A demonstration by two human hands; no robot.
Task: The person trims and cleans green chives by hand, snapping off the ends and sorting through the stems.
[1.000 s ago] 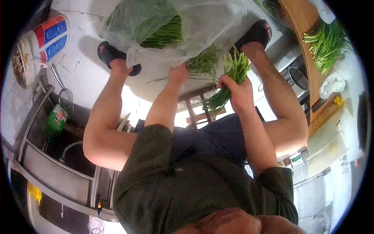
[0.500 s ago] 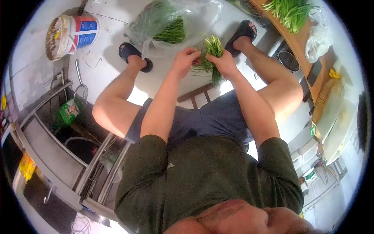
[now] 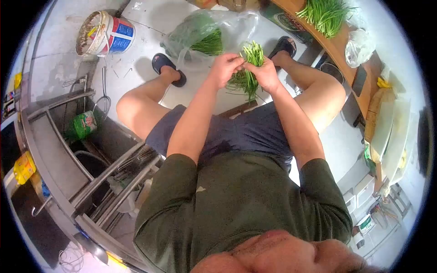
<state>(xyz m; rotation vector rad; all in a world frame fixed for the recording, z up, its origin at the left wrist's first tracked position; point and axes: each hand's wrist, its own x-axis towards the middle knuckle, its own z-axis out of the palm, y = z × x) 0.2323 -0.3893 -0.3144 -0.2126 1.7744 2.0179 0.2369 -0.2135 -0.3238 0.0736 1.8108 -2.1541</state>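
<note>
My right hand (image 3: 265,76) is wrapped round a bunch of garlic chives (image 3: 253,52), pale cut ends pointing up and green leaves hanging below. My left hand (image 3: 225,69) is closed in a pinch right beside the bunch, its fingertips close to my right thumb. What lies between those fingertips is too small to make out. Loose green strands (image 3: 236,83) show beneath both hands. Beyond them on the floor, a clear plastic bag (image 3: 184,38) lies open with more chives (image 3: 209,43) in it.
A pile of chives (image 3: 325,16) lies on a wooden board (image 3: 291,7) at upper right, near a crumpled plastic bag (image 3: 359,48) and a dark phone-like slab (image 3: 360,81). At left stand a paint bucket (image 3: 107,34) and a metal rack (image 3: 68,159) with a green bottle (image 3: 85,124).
My left hand has moved right, up against the bunch and my right hand. The view has shifted slightly, showing more of the floor's far side. My right hand still holds the chives.
</note>
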